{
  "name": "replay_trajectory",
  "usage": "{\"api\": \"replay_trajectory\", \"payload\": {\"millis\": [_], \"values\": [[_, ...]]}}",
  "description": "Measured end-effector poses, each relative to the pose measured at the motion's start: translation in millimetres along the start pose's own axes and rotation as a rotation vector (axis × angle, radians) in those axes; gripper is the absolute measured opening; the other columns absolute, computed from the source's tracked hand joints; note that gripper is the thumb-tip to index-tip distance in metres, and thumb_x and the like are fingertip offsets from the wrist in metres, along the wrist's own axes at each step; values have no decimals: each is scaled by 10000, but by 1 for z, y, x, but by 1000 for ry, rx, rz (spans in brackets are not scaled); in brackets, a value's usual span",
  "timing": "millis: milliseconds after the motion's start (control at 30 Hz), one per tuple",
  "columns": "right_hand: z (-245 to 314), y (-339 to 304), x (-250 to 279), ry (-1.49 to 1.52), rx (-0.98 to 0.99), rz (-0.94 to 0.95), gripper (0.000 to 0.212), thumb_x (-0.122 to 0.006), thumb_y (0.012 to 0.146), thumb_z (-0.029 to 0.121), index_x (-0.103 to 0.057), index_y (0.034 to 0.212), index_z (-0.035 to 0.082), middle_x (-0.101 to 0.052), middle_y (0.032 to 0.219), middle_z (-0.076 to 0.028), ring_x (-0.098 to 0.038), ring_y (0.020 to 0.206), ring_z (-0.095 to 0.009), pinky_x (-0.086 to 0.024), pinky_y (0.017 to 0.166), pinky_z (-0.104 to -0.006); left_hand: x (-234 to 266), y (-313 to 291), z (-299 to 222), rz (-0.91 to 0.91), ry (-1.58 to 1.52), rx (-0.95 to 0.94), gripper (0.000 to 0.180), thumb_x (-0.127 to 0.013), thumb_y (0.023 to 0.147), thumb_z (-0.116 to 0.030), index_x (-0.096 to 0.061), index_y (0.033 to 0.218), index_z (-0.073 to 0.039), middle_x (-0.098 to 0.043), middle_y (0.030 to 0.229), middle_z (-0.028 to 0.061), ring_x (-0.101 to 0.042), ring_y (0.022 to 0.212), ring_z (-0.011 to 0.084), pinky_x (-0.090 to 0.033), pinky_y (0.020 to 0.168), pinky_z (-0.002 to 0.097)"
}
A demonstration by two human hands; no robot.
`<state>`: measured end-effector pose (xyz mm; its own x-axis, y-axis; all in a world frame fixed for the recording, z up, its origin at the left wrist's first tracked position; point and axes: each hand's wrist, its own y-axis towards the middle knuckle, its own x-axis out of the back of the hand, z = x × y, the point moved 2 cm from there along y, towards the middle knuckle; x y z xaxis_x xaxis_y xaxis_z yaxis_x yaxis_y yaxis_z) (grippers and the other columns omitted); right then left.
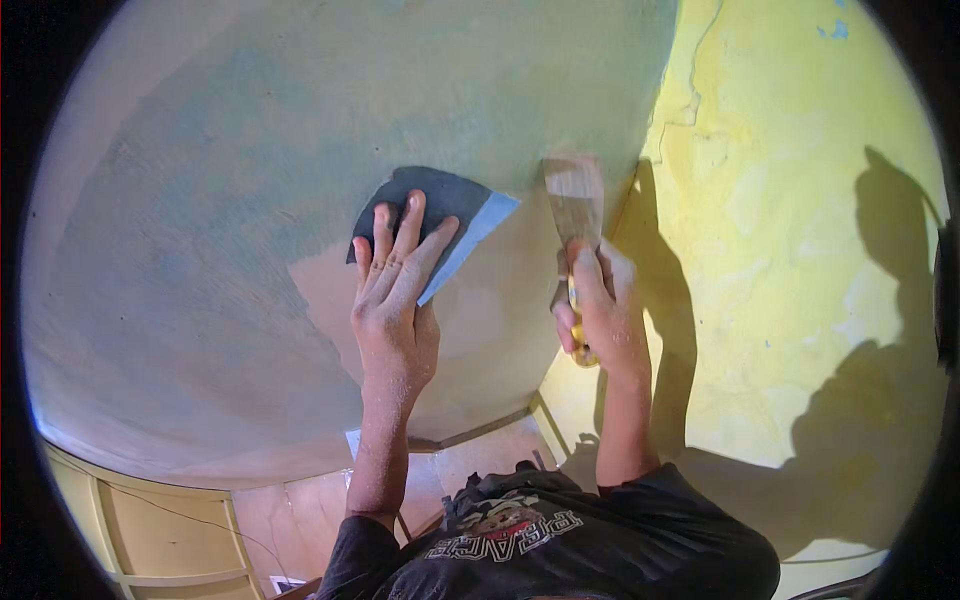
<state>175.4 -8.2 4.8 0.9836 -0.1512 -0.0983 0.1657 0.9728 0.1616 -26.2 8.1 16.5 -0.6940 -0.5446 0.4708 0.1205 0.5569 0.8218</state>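
Head view: the dust-specked bare left hand [390, 295], toward 11 o'clock, is spread with fingers nearly straight over a dark-grey flexible sheet with a light-blue edge [448, 196], seemingly pressed to the broad, patchy grey-green surface [250, 200]; its thumb is hidden, so I cannot tell whether it pinches the sheet; the bare right hand [610, 310], toward 2 o'clock, is curled firmly around a yellow-handled scraper with a broad metal blade [575, 200], aimed at 12 o'clock; the blade is blurred, its contact unclear; a smooth pinkish-beige patch [490, 335] lies toward 6 o'clock, a stained yellow wall [800, 250] toward 3; rubbing or scraping seems in hand; the next stroke would call for even pressure and a low blade angle.
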Motion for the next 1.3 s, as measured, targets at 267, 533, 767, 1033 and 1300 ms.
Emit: {"api": "replay_trajectory", "payload": {"millis": [267,533,767,1033,1300], "values": [[-9,4,4,-39,-50,9,343,-487,1041,318,-527,873,22,-462,519,-33,-472,375,-132,-375,370,-299,-2,1,-2,-22,-77,30,551,-439,830,116,-681,1272,-107,-541,1466,119,-364,1454,380,-198,1208,519],[-7,7,1,48,-32,35,332,-506,1042,362,-512,899,63,-453,504,-25,-426,345,-121,-352,347,-275,-3,4,-5,12,-64,43,551,-430,827,124,-675,1269,-96,-548,1458,125,-363,1452,387,-196,1208,523],[-3,4,-13,76,-13,-101,329,-518,1035,343,-511,882,52,-472,566,-23,-443,390,-98,-377,342,-274,-3,4,-2,-6,-77,20,525,-433,845,120,-677,1260,-91,-542,1465,120,-369,1451,383,-204,1205,525],[0,1,-12,85,-17,-42,290,-492,1040,285,-521,892,37,-435,537,-16,-449,403,-109,-377,363,-297,4,7,-2,-9,-77,-3,496,-458,865,98,-675,1267,-95,-539,1466,114,-383,1445,355,-236,1200,513],[0,-3,-14,84,-98,-64,289,-483,1032,295,-514,903,38,-469,639,-29,-478,430,-111,-388,363,-292,6,4,-2,-14,-95,3,513,-475,840,115,-668,1270,-87,-548,1458,113,-389,1445,346,-231,1203,507]]}}
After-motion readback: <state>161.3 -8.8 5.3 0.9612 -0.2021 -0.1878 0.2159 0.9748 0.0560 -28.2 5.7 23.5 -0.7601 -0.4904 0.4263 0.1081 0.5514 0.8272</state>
